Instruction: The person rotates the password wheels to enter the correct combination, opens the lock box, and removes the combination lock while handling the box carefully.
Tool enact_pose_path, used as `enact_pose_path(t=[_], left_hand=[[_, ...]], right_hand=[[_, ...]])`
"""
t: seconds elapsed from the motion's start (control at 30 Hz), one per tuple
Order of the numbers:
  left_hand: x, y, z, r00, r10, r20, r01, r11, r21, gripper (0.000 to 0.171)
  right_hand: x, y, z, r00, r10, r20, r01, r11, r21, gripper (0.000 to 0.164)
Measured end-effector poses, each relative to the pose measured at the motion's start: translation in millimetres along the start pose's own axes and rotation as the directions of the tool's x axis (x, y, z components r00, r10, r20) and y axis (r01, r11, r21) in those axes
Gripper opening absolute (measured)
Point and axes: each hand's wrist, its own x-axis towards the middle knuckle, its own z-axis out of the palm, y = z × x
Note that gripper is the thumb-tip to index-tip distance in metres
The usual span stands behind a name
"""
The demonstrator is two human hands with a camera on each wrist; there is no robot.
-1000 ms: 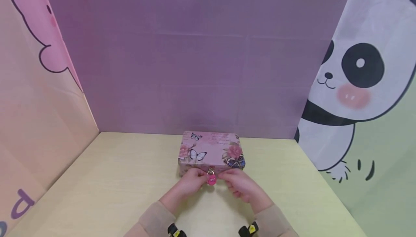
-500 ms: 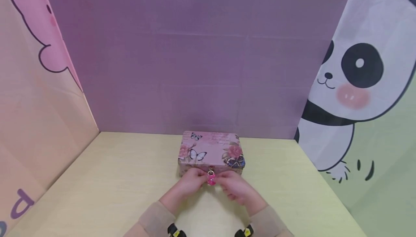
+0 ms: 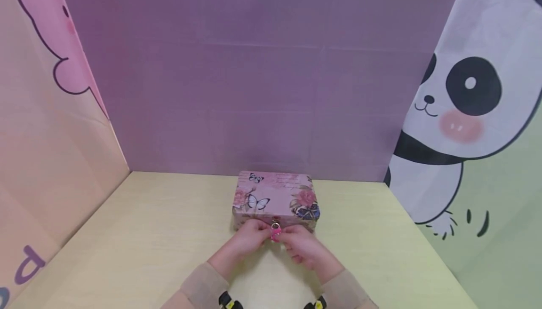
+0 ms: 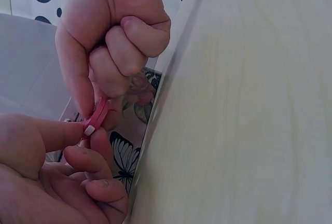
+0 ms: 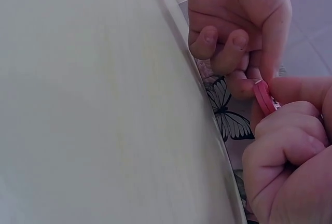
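Note:
A small pink padlock [image 3: 276, 235] with a silver shackle hangs at the front clasp of a pink box [image 3: 277, 191] printed with butterflies and roses. The box's lid is down. My left hand [image 3: 251, 234] pinches the padlock's left side between thumb and finger. From the right, my right hand [image 3: 306, 247] pinches it too, with the other fingers curled in. Seen from the left wrist, the padlock [image 4: 98, 117] is edge-on, showing a small white tab. Fingertips cover much of the padlock [image 5: 264, 98] in the right wrist view.
The box stands on a pale wooden table [image 3: 169, 224], close to the purple back panel [image 3: 254, 88]. A panda-printed panel [image 3: 457, 88] borders the right side, and a peach panel [image 3: 55, 158] the left.
My right hand has come slightly left, onto the padlock, and its fingers now cover part of the padlock's front. The left hand and the box stay in place.

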Motion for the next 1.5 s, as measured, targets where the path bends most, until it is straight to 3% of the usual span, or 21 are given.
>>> enact_pose_path(t=[1.5], left_hand=[[2.2, -2.2, 2.1, 1.000, -0.004, -0.009, 0.004, 1.000, 0.026, 0.016]], right_hand=[[4.4, 5.8, -0.5, 1.000, 0.000, 0.016, 0.000, 1.000, 0.027, 0.024]])
